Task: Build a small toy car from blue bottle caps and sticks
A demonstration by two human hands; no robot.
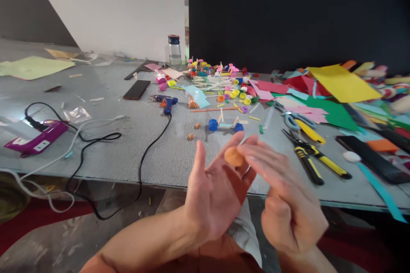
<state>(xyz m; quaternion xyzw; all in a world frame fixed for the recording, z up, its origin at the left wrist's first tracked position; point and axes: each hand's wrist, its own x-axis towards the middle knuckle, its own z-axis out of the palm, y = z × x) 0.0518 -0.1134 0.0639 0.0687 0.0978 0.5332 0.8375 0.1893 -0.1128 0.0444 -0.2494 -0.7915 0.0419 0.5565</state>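
From the head view we see our left hand (215, 187) turned palm up in front of the worktop (166, 145) edge, fingers spread, and our right hand (288, 196) laid across its fingertips, fingers flat and blurred. Between the two sits a small orange lump (233, 156), pressed between the left fingertips and the right fingers rather than pinched. We judge it soft and light, like modelling dough: rounded, matte, with no hard edge, so it will likely dent under any firm squeeze and may stick a little to skin. We would hold it loosely across its widest part, between flat fingers or palms.

On the worktop, two small orange bits (194, 131) of the same stuff lie well apart from the hands. Beyond them stands a little frame of sticks on blue bottle caps (225, 125). A blue glue gun (168, 104) lies on its side, its black cord trailing over the edge. To the right lie yellow-handled pliers (315, 160), scissors (299, 123) and thin sheets of coloured paper (344, 83).
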